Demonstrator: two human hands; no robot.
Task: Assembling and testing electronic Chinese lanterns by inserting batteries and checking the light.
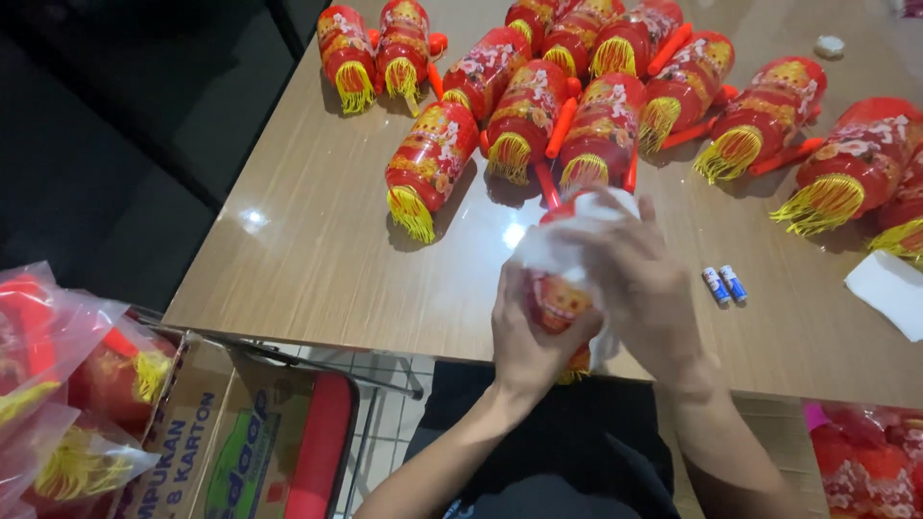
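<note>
Surface (317, 259): wood-grain, glossy. Lantern row (596, 106) fills far edge: red cylinders, yellow tassels, orange handles, lying on sides. Box (183, 442) off near-left corner, bagged lanterns (67, 384) in it. Paper sheet (889, 288) at right edge. Lantern (558, 298) over near edge, part-wrapped in clear bag, between both hands. Left hand (529, 336): grip wrapped round its lower body. Right hand (639, 279): fingers closed over bag at top. Two batteries (723, 284) just right of hands, side by side.

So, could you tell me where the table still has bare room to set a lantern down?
The table's near-left part is bare, between its left edge and the hands. A smaller patch lies past the two batteries, before the white paper. The far side is crowded with red lanterns.
</note>
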